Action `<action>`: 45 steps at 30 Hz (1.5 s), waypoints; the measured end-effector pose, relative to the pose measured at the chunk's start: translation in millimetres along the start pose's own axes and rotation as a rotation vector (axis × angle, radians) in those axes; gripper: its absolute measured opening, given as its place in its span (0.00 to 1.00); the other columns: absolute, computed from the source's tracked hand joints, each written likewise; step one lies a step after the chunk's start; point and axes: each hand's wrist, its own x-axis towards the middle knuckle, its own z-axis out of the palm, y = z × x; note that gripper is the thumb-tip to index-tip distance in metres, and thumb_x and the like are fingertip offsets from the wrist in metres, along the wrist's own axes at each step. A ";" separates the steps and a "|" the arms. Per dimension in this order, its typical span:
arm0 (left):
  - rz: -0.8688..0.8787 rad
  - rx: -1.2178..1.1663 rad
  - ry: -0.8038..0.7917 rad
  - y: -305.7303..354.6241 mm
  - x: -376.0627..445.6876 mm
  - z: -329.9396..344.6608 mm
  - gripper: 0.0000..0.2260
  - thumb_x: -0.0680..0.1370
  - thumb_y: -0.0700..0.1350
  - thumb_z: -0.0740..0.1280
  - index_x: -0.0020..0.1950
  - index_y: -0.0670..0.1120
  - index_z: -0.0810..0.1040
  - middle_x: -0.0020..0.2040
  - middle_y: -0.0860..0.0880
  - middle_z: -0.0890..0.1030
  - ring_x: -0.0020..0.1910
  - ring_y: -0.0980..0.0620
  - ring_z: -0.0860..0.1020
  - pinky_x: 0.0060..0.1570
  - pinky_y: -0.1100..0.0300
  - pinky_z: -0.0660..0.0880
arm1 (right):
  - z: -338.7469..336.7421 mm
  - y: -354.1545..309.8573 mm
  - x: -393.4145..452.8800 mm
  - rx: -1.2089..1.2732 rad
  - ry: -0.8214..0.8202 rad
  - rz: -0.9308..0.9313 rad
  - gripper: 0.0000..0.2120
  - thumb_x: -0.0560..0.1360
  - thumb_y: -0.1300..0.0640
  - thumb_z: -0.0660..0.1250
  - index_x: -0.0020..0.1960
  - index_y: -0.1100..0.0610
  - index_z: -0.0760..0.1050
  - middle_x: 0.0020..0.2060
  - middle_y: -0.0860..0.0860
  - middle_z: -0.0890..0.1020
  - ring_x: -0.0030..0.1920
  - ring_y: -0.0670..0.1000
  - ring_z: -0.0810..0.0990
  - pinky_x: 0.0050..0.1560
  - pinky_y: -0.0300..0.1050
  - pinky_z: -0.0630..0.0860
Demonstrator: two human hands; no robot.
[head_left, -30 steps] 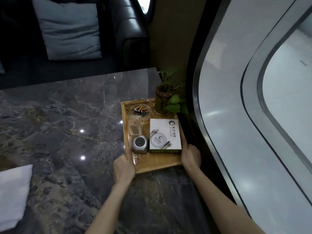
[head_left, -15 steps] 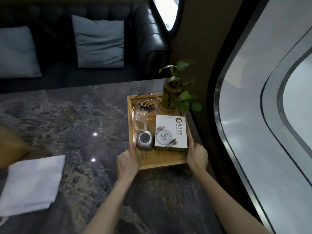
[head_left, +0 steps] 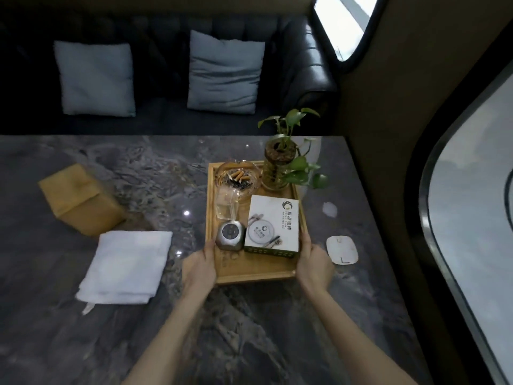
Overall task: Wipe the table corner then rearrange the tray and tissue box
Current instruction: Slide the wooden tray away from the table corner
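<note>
A wooden tray (head_left: 255, 273) sits on the dark marble table (head_left: 249, 329), toward its right side. My left hand (head_left: 198, 266) grips the tray's left edge and my right hand (head_left: 315, 262) grips its right edge. The tray carries a glass ashtray with cigarette butts (head_left: 238, 177), a small glass (head_left: 226, 208), a silver device (head_left: 230, 236), a white box (head_left: 273, 226) and a potted plant (head_left: 280, 165). A wooden tissue box (head_left: 80, 198) stands at the table's left. In front of it lies a folded white cloth (head_left: 125, 265).
A white oval pad (head_left: 342, 250) lies on the table just right of the tray, near the wall. A dark sofa with two grey cushions (head_left: 224, 73) runs behind the table. A curved wall with a window (head_left: 472, 218) closes the right side.
The tray, held in both hands, has come away from the wall toward the table's middle. The view has lifted, bringing the tissue box, the whole cloth and the white pad into sight.
</note>
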 end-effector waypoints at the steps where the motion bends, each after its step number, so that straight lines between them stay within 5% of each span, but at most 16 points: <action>1: -0.002 0.010 0.004 -7.2 1.1 -4.0 0.26 0.81 0.50 0.50 0.52 0.31 0.78 0.54 0.30 0.79 0.56 0.35 0.76 0.55 0.51 0.69 | 7.4 -1.0 -5.0 0.004 -0.007 0.001 0.32 0.79 0.40 0.46 0.42 0.63 0.78 0.43 0.61 0.82 0.45 0.61 0.79 0.42 0.49 0.71; 11: -0.060 0.014 -0.068 -67.4 13.0 -20.4 0.27 0.81 0.52 0.48 0.50 0.33 0.79 0.52 0.30 0.79 0.54 0.35 0.76 0.53 0.51 0.69 | 43.5 -11.3 -47.8 -0.030 -0.032 0.045 0.30 0.80 0.43 0.48 0.42 0.65 0.79 0.44 0.61 0.83 0.45 0.60 0.80 0.43 0.48 0.70; 18: -0.045 -0.026 -0.115 -84.0 21.1 -27.8 0.27 0.81 0.52 0.49 0.44 0.35 0.80 0.49 0.33 0.81 0.49 0.39 0.76 0.45 0.56 0.66 | 60.4 -14.9 -61.4 -0.101 0.007 0.054 0.31 0.80 0.44 0.48 0.39 0.65 0.79 0.41 0.63 0.83 0.44 0.61 0.80 0.62 0.58 0.69; 24: -0.020 -0.036 -0.133 -90.2 24.8 -29.3 0.27 0.81 0.52 0.49 0.45 0.34 0.80 0.48 0.33 0.81 0.49 0.38 0.77 0.45 0.56 0.66 | 65.8 -13.2 -66.3 -0.043 -0.014 0.114 0.31 0.80 0.44 0.49 0.42 0.66 0.79 0.44 0.63 0.83 0.45 0.60 0.80 0.43 0.48 0.69; 32: -0.006 -0.008 -0.172 -95.5 25.7 -24.6 0.24 0.81 0.51 0.50 0.46 0.36 0.79 0.48 0.35 0.81 0.42 0.44 0.73 0.44 0.57 0.66 | 68.4 -7.3 -68.3 -0.068 -0.044 0.087 0.28 0.80 0.45 0.49 0.43 0.66 0.77 0.44 0.62 0.82 0.45 0.60 0.79 0.44 0.50 0.70; 37: 0.049 0.102 -0.151 -97.0 24.2 -21.9 0.20 0.81 0.49 0.52 0.50 0.36 0.77 0.49 0.36 0.81 0.48 0.38 0.77 0.45 0.55 0.69 | 56.7 -7.4 -67.7 -0.185 -0.160 -0.026 0.17 0.81 0.50 0.50 0.47 0.62 0.70 0.46 0.62 0.81 0.46 0.62 0.78 0.43 0.51 0.71; 45: 0.141 0.465 -0.168 -87.9 25.8 -27.8 0.22 0.82 0.49 0.48 0.53 0.36 0.77 0.54 0.37 0.80 0.55 0.37 0.77 0.49 0.50 0.72 | 43.3 -15.0 -61.2 -0.566 -0.251 -0.266 0.15 0.82 0.52 0.46 0.52 0.62 0.66 0.48 0.62 0.82 0.49 0.64 0.79 0.45 0.52 0.72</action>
